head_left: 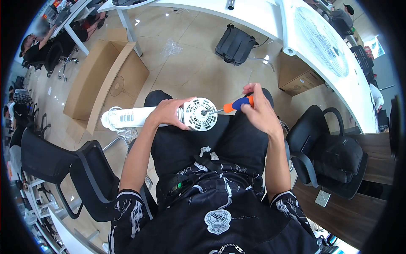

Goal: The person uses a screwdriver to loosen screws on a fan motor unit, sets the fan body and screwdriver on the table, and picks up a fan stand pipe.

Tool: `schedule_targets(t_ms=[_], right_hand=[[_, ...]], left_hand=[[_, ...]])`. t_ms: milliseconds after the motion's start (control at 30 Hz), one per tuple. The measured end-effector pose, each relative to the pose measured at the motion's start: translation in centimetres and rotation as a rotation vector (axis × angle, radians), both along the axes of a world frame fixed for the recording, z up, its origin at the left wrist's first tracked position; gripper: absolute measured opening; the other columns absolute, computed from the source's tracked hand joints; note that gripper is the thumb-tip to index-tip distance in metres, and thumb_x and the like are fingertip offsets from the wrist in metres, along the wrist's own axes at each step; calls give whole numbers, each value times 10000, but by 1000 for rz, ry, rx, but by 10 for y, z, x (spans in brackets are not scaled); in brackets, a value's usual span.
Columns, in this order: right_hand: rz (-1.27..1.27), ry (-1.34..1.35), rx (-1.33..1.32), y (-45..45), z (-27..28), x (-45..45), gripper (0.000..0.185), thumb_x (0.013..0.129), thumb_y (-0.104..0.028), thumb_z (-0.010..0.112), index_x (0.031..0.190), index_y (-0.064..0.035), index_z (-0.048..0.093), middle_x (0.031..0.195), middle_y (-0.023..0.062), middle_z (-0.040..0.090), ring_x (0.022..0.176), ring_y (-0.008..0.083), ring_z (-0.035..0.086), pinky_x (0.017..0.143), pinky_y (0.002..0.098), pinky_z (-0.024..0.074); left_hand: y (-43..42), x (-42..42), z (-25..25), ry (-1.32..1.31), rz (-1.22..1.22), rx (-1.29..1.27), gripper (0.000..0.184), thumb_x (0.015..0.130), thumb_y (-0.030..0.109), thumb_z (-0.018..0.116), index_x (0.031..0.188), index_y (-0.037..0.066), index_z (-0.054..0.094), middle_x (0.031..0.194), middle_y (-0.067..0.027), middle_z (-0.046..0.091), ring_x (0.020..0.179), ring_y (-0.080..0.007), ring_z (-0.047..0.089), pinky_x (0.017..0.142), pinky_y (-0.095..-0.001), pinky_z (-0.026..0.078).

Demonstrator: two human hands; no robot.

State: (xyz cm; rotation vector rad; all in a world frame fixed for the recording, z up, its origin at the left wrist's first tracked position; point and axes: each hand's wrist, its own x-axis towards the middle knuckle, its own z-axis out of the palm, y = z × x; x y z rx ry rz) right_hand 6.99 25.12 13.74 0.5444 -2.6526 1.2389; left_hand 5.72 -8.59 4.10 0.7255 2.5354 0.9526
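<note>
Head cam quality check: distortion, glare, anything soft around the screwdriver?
All in the head view: strong fisheye, with the white desk bowed into an arc and black corners; glare washing out the desk around the fan grille; bright light reflections on the tiled floor; screwdriver and vented motor housing fairly sharp, no obvious motion blur.

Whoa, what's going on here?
Someone sitting down is working on a white plastic fan body with a round, slotted end. Their left hand grips it beside that end. Their right hand holds an orange-and-blue-handled screwdriver, its metal tip at the middle of the slots. Whether it's in a screw is too small to tell. A round white wire fan grille lies on the white table.
</note>
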Motion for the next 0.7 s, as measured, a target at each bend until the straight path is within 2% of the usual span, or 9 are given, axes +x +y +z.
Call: schedule_targets(t_ms=[167, 233, 333, 367, 433, 467, 533, 667, 700], right_hand=[[-211, -106, 164, -15, 12, 5, 395, 988, -284, 756, 1165, 6, 555, 718, 176, 690, 704, 407, 711, 730, 521, 561], [-241, -125, 365, -13, 10, 3, 391, 978, -258, 774, 1175, -3, 554, 673, 163, 678, 669, 390, 706, 714, 508, 561], [6, 137, 123, 0, 3, 3, 401, 998, -343, 748, 1155, -8, 592, 655, 172, 688, 649, 392, 715, 685, 492, 558], [3, 138, 125, -1, 5, 4, 401, 998, -343, 748, 1155, -8, 592, 655, 172, 688, 649, 392, 715, 685, 492, 558], [11, -85, 84, -7, 12, 7, 463, 964, -396, 766, 1164, -12, 603, 697, 174, 692, 713, 391, 730, 714, 461, 564], [15, -84, 83, -12, 17, 6, 463, 964, -396, 766, 1164, -12, 603, 697, 174, 692, 713, 391, 730, 714, 461, 564], [-241, -379, 288, -20, 23, 4, 510, 893, -341, 827, 1201, -16, 582, 790, 169, 672, 814, 371, 724, 769, 435, 562], [-252, -339, 364, -12, 23, 6, 530, 856, -289, 865, 1206, -13, 580, 788, 168, 677, 810, 360, 726, 759, 434, 562], [-121, -164, 260, -4, 14, 6, 505, 872, -327, 859, 1170, -10, 602, 737, 171, 680, 749, 366, 726, 724, 448, 560]], left_hand=[[-1, 0, 0, -21, 3, -5, 1095, 552, 417, 927, 1552, 176, 554, 1217, -124, 767, 1085, -324, 732, 946, -399, 552], [0, 0, 3, -29, 12, -21, 1099, 550, 413, 926, 1557, 182, 551, 1224, -122, 765, 1092, -326, 730, 945, -398, 552], [-1, 0, 0, -14, 8, -9, 1105, 544, 416, 925, 1557, 185, 550, 1226, -121, 764, 1090, -332, 728, 944, -401, 553], [-1, -1, -2, -13, 5, -7, 1105, 544, 416, 925, 1557, 185, 550, 1226, -121, 764, 1090, -332, 728, 944, -401, 553], [-2, 0, -6, 15, 8, 7, 1112, 538, 417, 926, 1559, 190, 547, 1225, -119, 763, 1088, -336, 727, 944, -405, 553], [-2, 0, -4, 16, 12, 6, 1112, 538, 417, 926, 1559, 190, 547, 1225, -119, 763, 1088, -336, 727, 944, -405, 553], [-1, 0, -1, -14, 7, -30, 1116, 540, 421, 930, 1560, 183, 544, 1226, -118, 764, 1090, -332, 727, 949, -407, 552], [-2, 0, -2, -26, 5, -38, 1116, 541, 424, 932, 1560, 186, 543, 1223, -116, 765, 1088, -329, 728, 948, -407, 552], [-2, 0, -2, -18, 4, -20, 1117, 540, 427, 932, 1560, 189, 544, 1220, -114, 766, 1083, -327, 729, 946, -406, 552]])
